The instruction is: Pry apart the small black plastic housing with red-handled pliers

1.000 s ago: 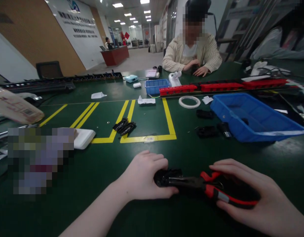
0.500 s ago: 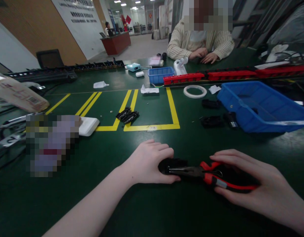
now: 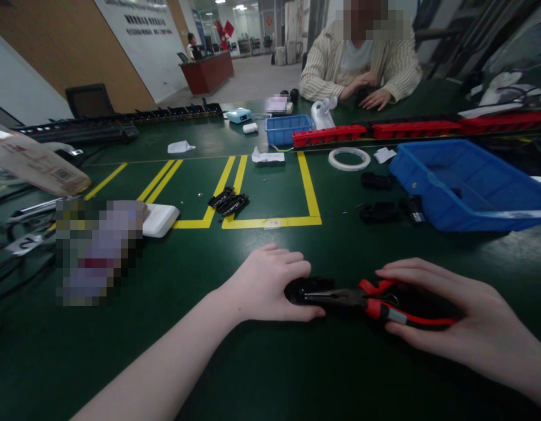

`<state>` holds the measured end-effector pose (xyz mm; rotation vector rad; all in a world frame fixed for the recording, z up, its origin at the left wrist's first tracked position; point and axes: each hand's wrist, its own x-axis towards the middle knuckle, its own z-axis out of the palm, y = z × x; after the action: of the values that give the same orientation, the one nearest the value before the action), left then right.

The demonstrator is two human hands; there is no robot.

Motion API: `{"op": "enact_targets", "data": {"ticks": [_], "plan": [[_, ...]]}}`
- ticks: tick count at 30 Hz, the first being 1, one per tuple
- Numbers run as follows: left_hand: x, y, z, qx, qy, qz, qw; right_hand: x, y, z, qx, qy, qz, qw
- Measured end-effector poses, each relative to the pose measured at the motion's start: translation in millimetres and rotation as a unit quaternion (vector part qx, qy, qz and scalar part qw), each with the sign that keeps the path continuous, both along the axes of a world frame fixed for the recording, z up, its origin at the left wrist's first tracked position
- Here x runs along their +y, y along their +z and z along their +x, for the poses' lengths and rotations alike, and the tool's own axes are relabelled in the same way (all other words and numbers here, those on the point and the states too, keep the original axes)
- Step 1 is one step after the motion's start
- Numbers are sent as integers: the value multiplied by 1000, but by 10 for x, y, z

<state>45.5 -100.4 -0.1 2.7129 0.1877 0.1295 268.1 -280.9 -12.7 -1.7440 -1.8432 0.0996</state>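
My left hand (image 3: pixel 276 283) is closed around a black part (image 3: pixel 316 285) low over the green table, its thumb along the near side. Fingers hide much of that part, so its exact kind is unclear. Red-handled long-nose pliers (image 3: pixel 378 301) are gripped in my right hand (image 3: pixel 463 318), fingers on one handle and thumb by the other. The pliers' jaws point left and reach the black part near my left thumb. Whether the jaws pinch a small piece there is too dark to tell. Beyond my hands lies a bunch of small black pieces (image 3: pixel 229 202) on yellow tape.
A large blue bin (image 3: pixel 472 181) stands at the right, with several black parts (image 3: pixel 378 212) beside it. Behind are a tape roll (image 3: pixel 349 159), a small blue basket (image 3: pixel 288 130) and red strips (image 3: pixel 414 129). A white box (image 3: pixel 159 220) lies left. A person sits opposite.
The view has tilted slightly, so the table items sit a little higher. Both hands keep their hold, with the pliers still at the black part.
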Motion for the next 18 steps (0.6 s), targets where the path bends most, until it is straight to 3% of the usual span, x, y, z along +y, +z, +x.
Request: {"op": "enact_targets", "data": {"ticks": [7,18], "plan": [[-3,-6,1,-9,-7,6,1000,-58,-94,30,43,-28,-47,998],[-3,-4,2,-14,-6,17,1000,-45,-56,-21,67,-42,-21,997]]}}
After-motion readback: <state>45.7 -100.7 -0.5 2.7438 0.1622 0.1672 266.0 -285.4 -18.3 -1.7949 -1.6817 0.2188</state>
